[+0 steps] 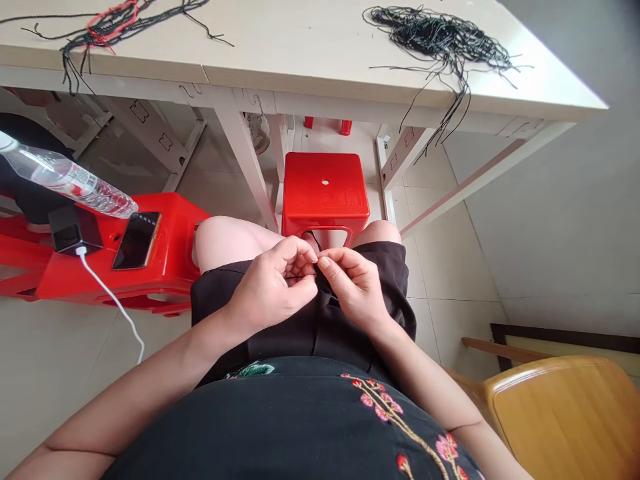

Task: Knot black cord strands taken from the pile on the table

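Note:
Over my lap, my left hand (275, 283) and my right hand (356, 283) meet at the fingertips. A thin black cord (315, 240) shows just beyond them, and most of it is lost against my dark shorts. The thumb and index finger of my right hand pinch at the cord. Curled fingers on my left hand close around it, with the thumb held a little apart from the index finger. A tangled bundle of black cords (445, 40) lies on the table to the right, its loose ends hanging over the edge. Black braided cords (135, 27) with a red cord (107, 30) lie at the left.
The white table (300, 60) stands in front of me. Under it is a red stool (325, 183). On the red stool (175, 227) at my left are a phone (137, 240), a black box-shaped charger (75, 230) with a white cable, and a water bottle (75, 177). A wooden chair (570, 413) stands right.

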Demonstrator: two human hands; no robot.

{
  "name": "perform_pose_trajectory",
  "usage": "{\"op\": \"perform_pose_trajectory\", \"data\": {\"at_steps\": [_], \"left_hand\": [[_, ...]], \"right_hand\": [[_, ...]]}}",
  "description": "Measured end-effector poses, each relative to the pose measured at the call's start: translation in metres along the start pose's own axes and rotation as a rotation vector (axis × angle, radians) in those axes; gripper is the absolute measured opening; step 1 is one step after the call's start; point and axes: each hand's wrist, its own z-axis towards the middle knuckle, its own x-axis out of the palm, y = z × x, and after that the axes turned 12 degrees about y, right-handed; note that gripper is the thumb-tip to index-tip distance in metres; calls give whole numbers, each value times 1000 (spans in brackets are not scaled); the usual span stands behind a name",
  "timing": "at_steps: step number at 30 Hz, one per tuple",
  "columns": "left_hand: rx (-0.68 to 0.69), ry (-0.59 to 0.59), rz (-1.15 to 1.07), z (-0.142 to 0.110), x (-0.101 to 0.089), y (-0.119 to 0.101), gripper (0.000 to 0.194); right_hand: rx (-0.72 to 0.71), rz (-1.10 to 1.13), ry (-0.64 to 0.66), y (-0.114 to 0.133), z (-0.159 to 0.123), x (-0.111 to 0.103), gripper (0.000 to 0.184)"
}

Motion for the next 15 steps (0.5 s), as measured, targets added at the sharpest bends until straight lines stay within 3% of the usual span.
{"op": "perform_pose_trajectory", "data": {"at_steps": [5,12,15], "left_hand": [[28,-14,33,-1,2,-4,22],[-46,-20,-65,0,-8,-10,15],[-80,-9,-116,-1,-13,-9,17]], "right_hand": [[-30,-41,-49,0,-3,-1,23],[-52,22,135,4,-3,-12,26],[-80,1,137,4,-4,-12,24]]}}
